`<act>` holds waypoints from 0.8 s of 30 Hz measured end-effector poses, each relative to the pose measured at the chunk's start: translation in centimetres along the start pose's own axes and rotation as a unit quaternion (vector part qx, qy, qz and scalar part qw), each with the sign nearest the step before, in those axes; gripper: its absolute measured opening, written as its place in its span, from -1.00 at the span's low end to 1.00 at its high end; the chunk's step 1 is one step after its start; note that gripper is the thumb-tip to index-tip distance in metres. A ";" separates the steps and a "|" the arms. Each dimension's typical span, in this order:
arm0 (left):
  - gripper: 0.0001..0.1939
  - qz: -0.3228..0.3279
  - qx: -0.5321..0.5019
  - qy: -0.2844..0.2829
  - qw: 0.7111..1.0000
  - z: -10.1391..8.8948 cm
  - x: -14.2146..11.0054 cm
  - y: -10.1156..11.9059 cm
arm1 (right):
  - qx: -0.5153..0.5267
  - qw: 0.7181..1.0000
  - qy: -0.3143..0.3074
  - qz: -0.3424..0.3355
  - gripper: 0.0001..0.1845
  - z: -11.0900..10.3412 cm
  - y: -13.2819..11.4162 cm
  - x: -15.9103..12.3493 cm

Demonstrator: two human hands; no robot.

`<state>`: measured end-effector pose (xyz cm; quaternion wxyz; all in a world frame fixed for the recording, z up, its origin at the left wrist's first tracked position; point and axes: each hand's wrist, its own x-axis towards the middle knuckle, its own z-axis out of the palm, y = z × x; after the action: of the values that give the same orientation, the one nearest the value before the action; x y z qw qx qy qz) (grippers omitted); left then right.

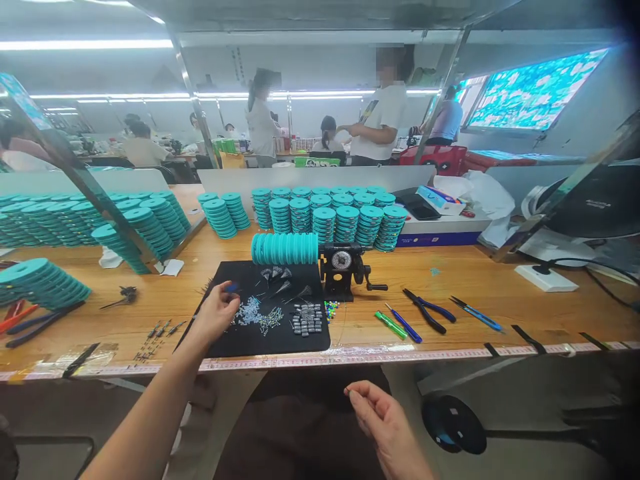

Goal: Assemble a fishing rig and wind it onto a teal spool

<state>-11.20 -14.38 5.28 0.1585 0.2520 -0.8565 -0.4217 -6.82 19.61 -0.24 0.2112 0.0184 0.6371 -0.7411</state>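
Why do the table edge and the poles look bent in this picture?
In the head view, the wide lens seems to bend the edge of the wooden workbench and tilt the metal post; the ceiling light glares white; the right hand looks large and slightly soft.

Bench [450,273] gap right of black mat [313,343]; winder [341,261], teal spools [284,249] block behind mat.
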 end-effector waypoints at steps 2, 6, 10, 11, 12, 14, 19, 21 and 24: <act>-0.70 -0.007 0.039 -0.008 0.999 1.1 2.9 -0.8 | 0.047 0.998 -0.031 0.038 -0.42 0.0 0.5 0.0; -0.71 0.018 0.127 -0.016 0.992 2.3 4.6 -1.5 | 0.090 0.992 -0.062 0.066 -0.36 -0.2 2.2 0.3; -0.72 0.096 0.225 0.013 0.970 2.2 3.9 -1.0 | 0.085 0.992 -0.069 0.065 -0.44 -0.2 3.0 0.3; -0.75 0.115 0.248 0.009 0.962 2.2 4.0 -0.7 | 0.084 0.991 -0.076 0.067 -0.45 -0.1 3.0 0.2; -0.77 0.131 0.271 0.000 0.954 2.4 4.2 -0.4 | 0.083 0.991 -0.085 0.068 -0.45 0.1 2.9 0.2; -0.77 0.151 0.315 -0.020 0.937 3.0 5.0 0.1 | 0.077 0.990 -0.100 0.069 -0.44 0.6 2.7 0.0; -0.68 0.148 0.400 -0.047 0.903 4.0 7.7 0.6 | 0.051 0.990 -0.108 0.072 -0.39 1.1 2.6 -0.6; -0.68 0.142 0.417 -0.064 0.895 4.1 8.2 0.5 | 0.050 0.990 -0.107 0.077 -0.39 0.8 2.8 -0.7; -0.68 0.142 0.422 -0.102 0.890 3.9 8.1 0.4 | 0.049 0.991 -0.094 0.077 -0.40 0.4 3.1 -0.7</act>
<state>-19.87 -16.28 3.77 0.0071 0.1259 -0.9919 -0.0174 -5.08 19.13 -2.83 0.3253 0.0079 0.5741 -0.7513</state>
